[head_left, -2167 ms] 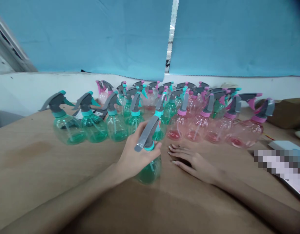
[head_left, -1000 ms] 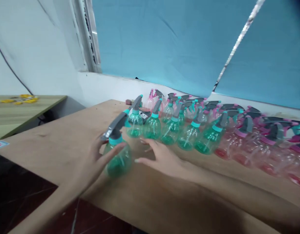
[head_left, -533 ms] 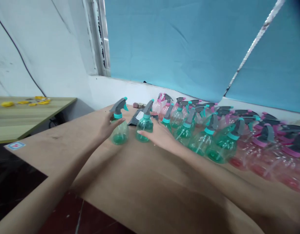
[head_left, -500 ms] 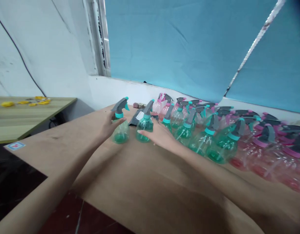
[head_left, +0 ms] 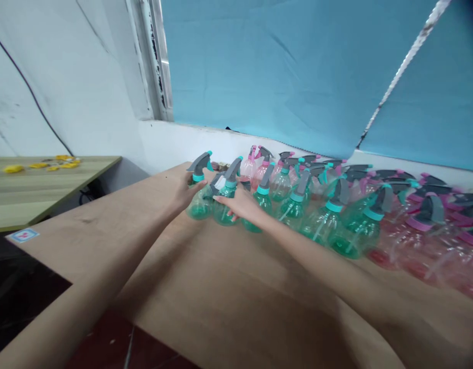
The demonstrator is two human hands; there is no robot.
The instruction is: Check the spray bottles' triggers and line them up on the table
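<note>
At the left end of the row, my left hand [head_left: 184, 195] is wrapped round a green spray bottle [head_left: 200, 209] with a grey and turquoise trigger head. It stands upright on the brown table, its far side hidden by my fingers. My right hand [head_left: 244, 204] curves round the right side of a second green spray bottle [head_left: 223, 212], thumb across its front. The two bottles stand close, seemingly touching. Just right of my right hand is another green spray bottle [head_left: 262, 202], partly covered by the hand and wrist.
More green bottles [head_left: 292, 209] and pink spray bottles [head_left: 421, 230] crowd the table [head_left: 221, 287] to the right and back. A dark packet [head_left: 218, 182] lies behind the held bottles. Yellow pieces [head_left: 14, 168] rest on a separate wooden table [head_left: 13, 197] at left.
My left hand has moved its green bottle to the right, up against the second one. My right hand has shifted slightly left and closed more round the second bottle.
</note>
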